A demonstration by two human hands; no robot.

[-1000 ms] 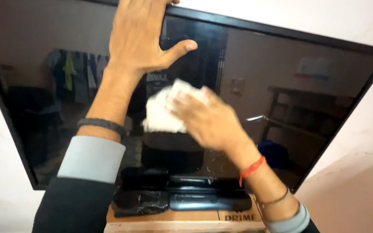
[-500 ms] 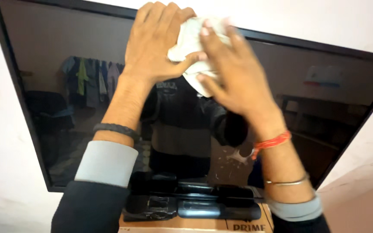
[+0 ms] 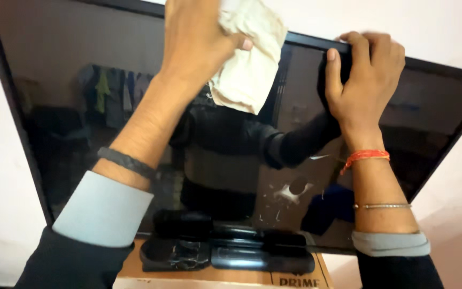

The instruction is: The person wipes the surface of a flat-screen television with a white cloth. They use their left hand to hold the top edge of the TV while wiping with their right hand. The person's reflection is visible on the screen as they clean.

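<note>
The left hand [image 3: 196, 45] is clenching a cream cloth [image 3: 249, 56] at the television's [image 3: 54, 80] top edge; the right hand [image 3: 367, 80] is gripping that edge alongside.

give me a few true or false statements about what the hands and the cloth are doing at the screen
1. The left hand holds a pale cloth near the top of the dark screen. True.
2. The right hand holds a spray bottle. False: it grips the screen's top edge, with the fingers over the frame.
3. The right wrist wears an orange-red thread band. True.
4. The screen lies flat on the floor. False: it stands upright on a black base on a cardboard box.
5. A whitish smear shows low on the screen. True.
</note>
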